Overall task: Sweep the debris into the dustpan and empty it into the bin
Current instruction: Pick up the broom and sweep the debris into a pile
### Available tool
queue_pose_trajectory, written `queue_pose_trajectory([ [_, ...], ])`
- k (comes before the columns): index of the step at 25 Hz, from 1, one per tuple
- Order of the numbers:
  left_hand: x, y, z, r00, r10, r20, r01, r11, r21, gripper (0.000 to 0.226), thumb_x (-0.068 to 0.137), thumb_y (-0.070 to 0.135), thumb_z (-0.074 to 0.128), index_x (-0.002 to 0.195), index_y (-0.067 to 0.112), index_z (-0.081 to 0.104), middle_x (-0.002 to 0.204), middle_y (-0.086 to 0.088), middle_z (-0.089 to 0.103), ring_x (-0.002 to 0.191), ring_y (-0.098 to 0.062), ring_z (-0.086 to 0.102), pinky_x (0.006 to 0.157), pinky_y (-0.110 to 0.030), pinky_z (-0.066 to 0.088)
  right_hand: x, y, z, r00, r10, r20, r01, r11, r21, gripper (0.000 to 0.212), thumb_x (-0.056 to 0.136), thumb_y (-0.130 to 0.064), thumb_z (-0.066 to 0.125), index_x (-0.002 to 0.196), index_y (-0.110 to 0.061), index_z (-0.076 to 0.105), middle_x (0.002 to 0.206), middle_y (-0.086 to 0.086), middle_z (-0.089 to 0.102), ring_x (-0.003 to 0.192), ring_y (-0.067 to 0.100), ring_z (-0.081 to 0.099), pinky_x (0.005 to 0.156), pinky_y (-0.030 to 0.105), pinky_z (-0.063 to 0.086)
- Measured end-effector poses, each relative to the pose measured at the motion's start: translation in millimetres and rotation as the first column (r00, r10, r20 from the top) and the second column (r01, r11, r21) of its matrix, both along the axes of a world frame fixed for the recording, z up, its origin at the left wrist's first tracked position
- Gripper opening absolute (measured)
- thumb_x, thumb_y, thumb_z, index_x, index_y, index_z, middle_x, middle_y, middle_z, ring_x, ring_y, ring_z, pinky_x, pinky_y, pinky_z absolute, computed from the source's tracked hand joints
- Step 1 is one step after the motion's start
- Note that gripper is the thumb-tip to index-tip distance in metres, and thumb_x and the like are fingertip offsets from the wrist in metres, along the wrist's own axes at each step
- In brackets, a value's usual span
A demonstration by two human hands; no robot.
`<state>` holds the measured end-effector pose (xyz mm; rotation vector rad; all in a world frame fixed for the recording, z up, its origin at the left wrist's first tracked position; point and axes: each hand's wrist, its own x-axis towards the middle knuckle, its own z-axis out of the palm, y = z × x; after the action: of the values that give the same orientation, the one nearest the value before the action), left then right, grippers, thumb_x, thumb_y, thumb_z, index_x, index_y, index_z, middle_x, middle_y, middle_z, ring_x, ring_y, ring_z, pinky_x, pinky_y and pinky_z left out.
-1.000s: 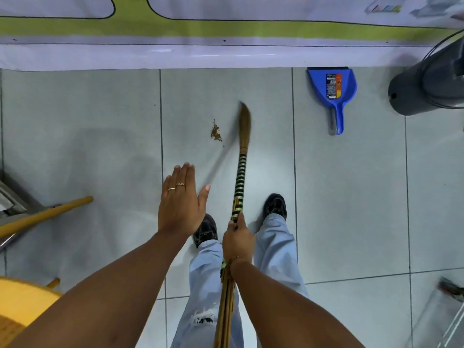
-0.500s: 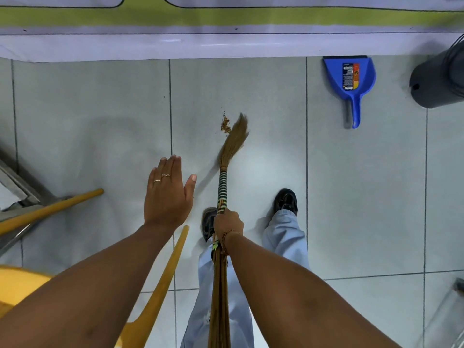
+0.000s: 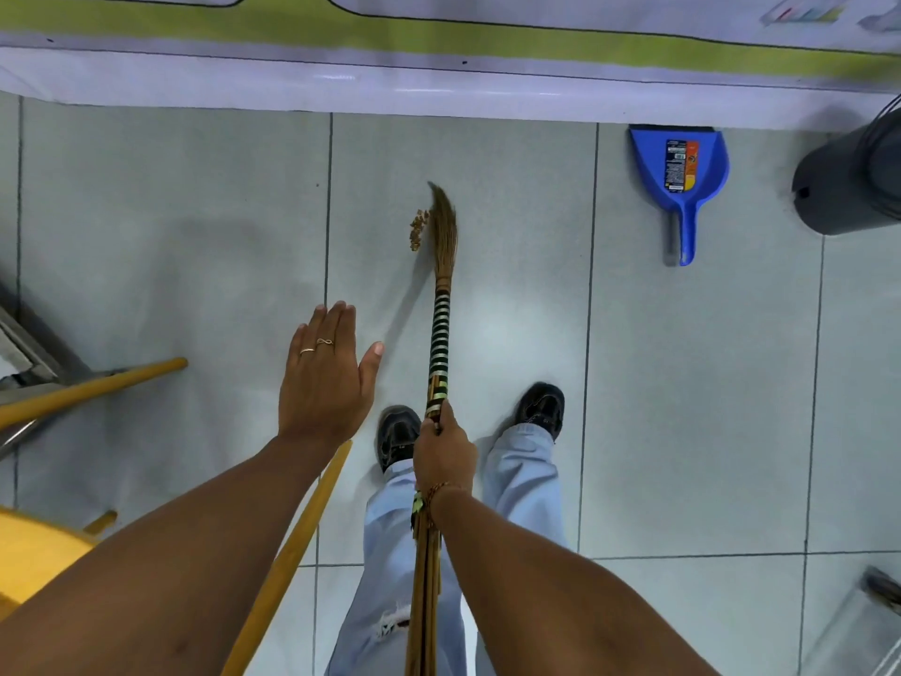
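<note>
Broom [image 3: 441, 265] straighter now — handle cropped

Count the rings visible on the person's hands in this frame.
2, both on the left hand: one ring on the finger nearer the picture's left, another ring on the finger beside it. The right hand is curled around the broom, so any ring there is hidden.

right hand [image 3: 443, 456] grips broom [image 3: 441, 285], bristles touching debris [image 3: 418, 230]

Blue dustpan [image 3: 678, 161] with orange-black label, brown debris [image 3: 418, 230], tan broom [image 3: 441, 304] banded green and white, pale grey floor [image 3: 682, 383], dark grey bin [image 3: 851, 183], yellow chair [image 3: 34, 553]
</note>
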<state>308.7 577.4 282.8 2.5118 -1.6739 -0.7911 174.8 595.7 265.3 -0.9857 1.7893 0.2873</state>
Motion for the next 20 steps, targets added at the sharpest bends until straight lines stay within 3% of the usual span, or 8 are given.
queue_pose_trajectory([
  [4,-36,-11,0,0.999,0.019,-0.045,-0.018,1.0,0.01,0.059,0.091,0.037,0.033,0.134,-0.003,0.038,0.139,-0.024,0.045,0.133,-0.037,0.036,0.112,-0.048,0.029,-37,-19,9,1.0,-0.004,-0.019,0.002,0.995,-0.102,0.047,0.099,-0.028,0.037,0.146,-0.026,0.035,0.11,0.019,0.069,0.102,0.034,0.062,0.09,0.039,0.052],
  [8,-68,-31,-1,0.996,0.046,-0.07,-0.047,0.999,-0.013,0.062,0.091,0.042,0.029,0.135,-0.001,0.038,0.141,-0.021,0.044,0.135,-0.034,0.034,0.112,-0.045,0.025,-77,-102,-3,0.985,0.15,-0.084,-0.16,0.979,-0.126,0.047,0.1,-0.024,0.035,0.146,-0.022,0.034,0.123,0.018,0.063,0.112,0.037,0.057,0.095,0.037,0.047],
  [13,-95,-69,-11,0.997,0.057,-0.042,-0.058,0.998,-0.021,0.068,0.09,0.046,0.021,0.136,-0.001,0.036,0.142,-0.021,0.042,0.136,-0.034,0.032,0.113,-0.044,0.024,-105,-201,-33,0.855,0.483,-0.191,-0.489,0.872,0.018,0.04,0.095,-0.018,0.038,0.134,-0.01,0.045,0.128,0.016,0.057,0.116,0.034,0.054,0.091,0.036,0.046],
  [20,-134,-113,-33,0.995,0.097,-0.021,-0.098,0.994,-0.041,0.066,0.091,0.045,0.022,0.136,-0.001,0.036,0.141,-0.021,0.044,0.136,-0.034,0.033,0.113,-0.043,0.024,-144,-198,-57,0.718,0.679,-0.151,-0.677,0.732,0.075,0.044,0.094,-0.017,0.04,0.137,-0.019,0.04,0.121,0.014,0.057,0.109,0.033,0.057,0.081,0.036,0.047],
])
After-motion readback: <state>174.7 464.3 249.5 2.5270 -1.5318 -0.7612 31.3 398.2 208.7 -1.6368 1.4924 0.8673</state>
